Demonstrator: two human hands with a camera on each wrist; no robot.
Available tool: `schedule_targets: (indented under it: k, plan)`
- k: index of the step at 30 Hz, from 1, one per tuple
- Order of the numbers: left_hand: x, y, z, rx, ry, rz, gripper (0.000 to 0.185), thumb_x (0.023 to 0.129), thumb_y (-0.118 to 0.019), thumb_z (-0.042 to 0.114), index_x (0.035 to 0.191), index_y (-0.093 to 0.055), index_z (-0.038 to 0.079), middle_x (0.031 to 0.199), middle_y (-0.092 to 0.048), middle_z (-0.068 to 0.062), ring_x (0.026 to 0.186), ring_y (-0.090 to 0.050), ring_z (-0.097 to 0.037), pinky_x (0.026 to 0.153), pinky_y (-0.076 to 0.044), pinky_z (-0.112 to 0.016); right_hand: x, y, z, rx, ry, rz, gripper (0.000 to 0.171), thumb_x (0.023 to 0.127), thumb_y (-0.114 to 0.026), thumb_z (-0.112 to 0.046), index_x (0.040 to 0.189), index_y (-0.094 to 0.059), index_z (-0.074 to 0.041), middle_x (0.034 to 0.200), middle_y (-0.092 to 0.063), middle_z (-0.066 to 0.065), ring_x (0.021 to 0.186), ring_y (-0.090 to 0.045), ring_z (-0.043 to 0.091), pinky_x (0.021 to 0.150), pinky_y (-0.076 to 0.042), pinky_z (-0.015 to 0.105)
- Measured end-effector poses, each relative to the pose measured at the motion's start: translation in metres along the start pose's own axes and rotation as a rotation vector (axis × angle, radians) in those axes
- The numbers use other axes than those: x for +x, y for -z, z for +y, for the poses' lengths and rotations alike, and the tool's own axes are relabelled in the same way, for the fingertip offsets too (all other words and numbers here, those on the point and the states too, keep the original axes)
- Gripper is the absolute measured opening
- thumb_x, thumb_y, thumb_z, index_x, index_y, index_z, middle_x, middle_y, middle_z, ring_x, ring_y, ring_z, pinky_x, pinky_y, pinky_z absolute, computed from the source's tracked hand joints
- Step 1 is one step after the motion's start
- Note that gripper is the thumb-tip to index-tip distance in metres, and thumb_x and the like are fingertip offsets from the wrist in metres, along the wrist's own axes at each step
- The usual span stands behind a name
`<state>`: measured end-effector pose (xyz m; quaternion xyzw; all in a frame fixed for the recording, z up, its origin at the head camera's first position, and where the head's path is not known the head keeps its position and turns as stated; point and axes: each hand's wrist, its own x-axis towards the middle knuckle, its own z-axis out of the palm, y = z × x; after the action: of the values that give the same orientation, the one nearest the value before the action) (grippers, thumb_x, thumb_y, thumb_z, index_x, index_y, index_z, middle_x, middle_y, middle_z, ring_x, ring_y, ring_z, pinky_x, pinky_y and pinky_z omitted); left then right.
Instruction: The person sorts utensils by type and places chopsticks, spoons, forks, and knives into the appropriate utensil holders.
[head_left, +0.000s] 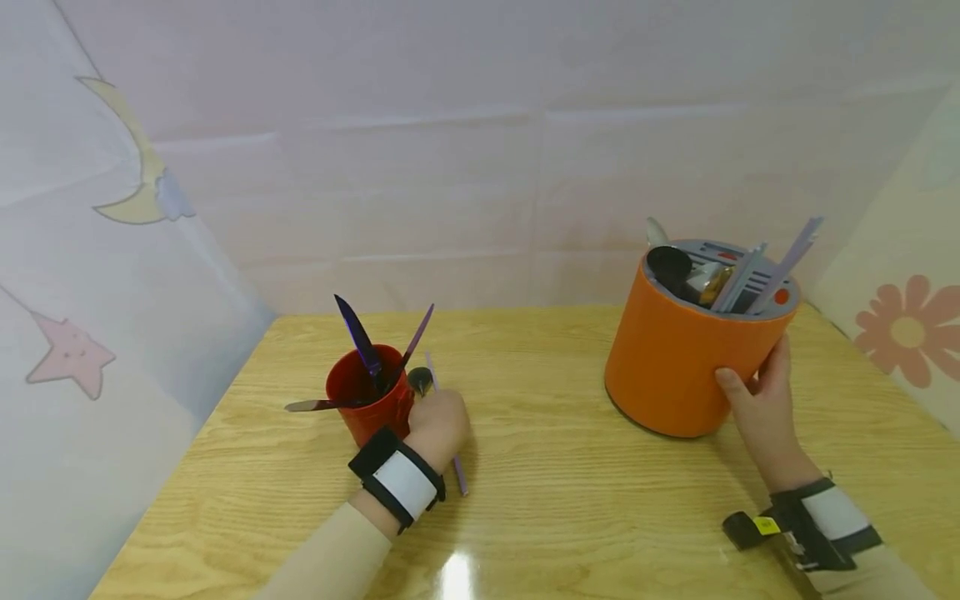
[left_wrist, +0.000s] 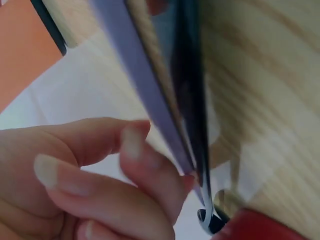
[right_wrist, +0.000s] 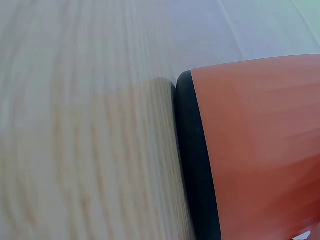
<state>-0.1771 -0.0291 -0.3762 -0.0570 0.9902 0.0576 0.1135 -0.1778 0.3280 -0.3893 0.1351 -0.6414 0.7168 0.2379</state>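
head view: one red cup [head_left: 369, 406] stands on the wooden table [head_left: 555, 467] at the left, with three utensils in it: a dark blue knife [head_left: 360, 338], a purple handle leaning right, and a spoon lying over the rim to the left. the left hand [head_left: 437, 427] sits just beside the cup, fingers curled round one lilac utensil [head_left: 457, 471] whose handle end points back towards the person. one orange utensil holder [head_left: 686, 346] stands at the right, tilted, holding a dark spoon and several grey and lilac handles, too crowded to count. the right hand [head_left: 761, 400] grips its near side, thumb on the wall. each wrist wears one black-and-white band.

left wrist view: fingers [left_wrist: 145, 167] pinch the lilac utensil [left_wrist: 140, 85], which runs beside a dark utensil down to the red cup's rim [left_wrist: 255, 225]. an orange corner shows top left.

right wrist view: the holder's orange wall [right_wrist: 260, 145] and its one black base ring [right_wrist: 192, 150] meet the table [right_wrist: 85, 150]; the hand itself is out of view.
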Motion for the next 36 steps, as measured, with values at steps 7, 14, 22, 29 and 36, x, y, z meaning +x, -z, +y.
schedule_targets:
  k: [7,14,22,29,36]
  plan:
    - [0.002,-0.008,0.004,-0.030,-0.060,-0.007,0.022,0.092,-0.060,0.007,0.071,-0.062,0.000,0.061,-0.053,-0.007,0.051,-0.047,-0.017,0.048,-0.042,-0.028,0.000,0.000,-0.001,-0.001,-0.005,0.003,0.085,0.088,-0.073,-0.018,0.153,-0.019,-0.020,0.155,-0.021,0.004,0.139,-0.018,0.019,0.107,-0.027,0.016]
    - [0.001,-0.010,0.003,-0.223,-0.159,-0.075,0.025,0.091,-0.060,0.008,0.068,-0.061,-0.002,0.061,-0.053,-0.007,0.046,-0.046,-0.017,0.043,-0.037,-0.025,0.000,0.000,0.001,-0.011,0.002,0.006,0.085,0.087,-0.074,-0.019,0.153,-0.020,-0.020,0.155,-0.022,0.003,0.139,-0.020,0.020,0.106,-0.029,0.015]
    - [0.003,-0.001,0.012,-0.543,-0.155,-0.155,0.023,0.093,-0.051,0.012,0.081,-0.057,-0.007,0.044,-0.046,-0.002,0.032,-0.041,-0.012,0.033,-0.031,-0.022,0.000,0.001,0.001,0.008,0.026,-0.013,0.086,0.087,-0.075,-0.019,0.153,-0.021,-0.018,0.153,-0.023,0.005,0.138,-0.020,0.021,0.104,-0.031,0.016]
    - [-0.015,0.016,0.031,-0.907,-0.311,-0.112,0.024,0.101,-0.035,0.019,0.093,-0.052,0.003,0.059,-0.053,-0.005,0.038,-0.045,-0.015,0.043,-0.036,-0.025,0.000,0.000,0.001,0.013,0.031,-0.005,0.087,0.086,-0.076,-0.020,0.153,-0.022,-0.017,0.152,-0.025,0.005,0.137,-0.022,0.022,0.103,-0.033,0.016]
    - [-0.027,0.029,0.059,-1.297,-0.433,-0.032,0.022,0.104,-0.040,0.017,0.097,-0.053,0.001,0.068,-0.061,-0.006,0.051,-0.060,-0.014,0.052,-0.049,-0.026,0.000,-0.001,0.001,0.002,0.014,0.002,0.086,0.086,-0.076,-0.020,0.153,-0.021,-0.019,0.153,-0.024,0.004,0.138,-0.020,0.021,0.104,-0.030,0.016]
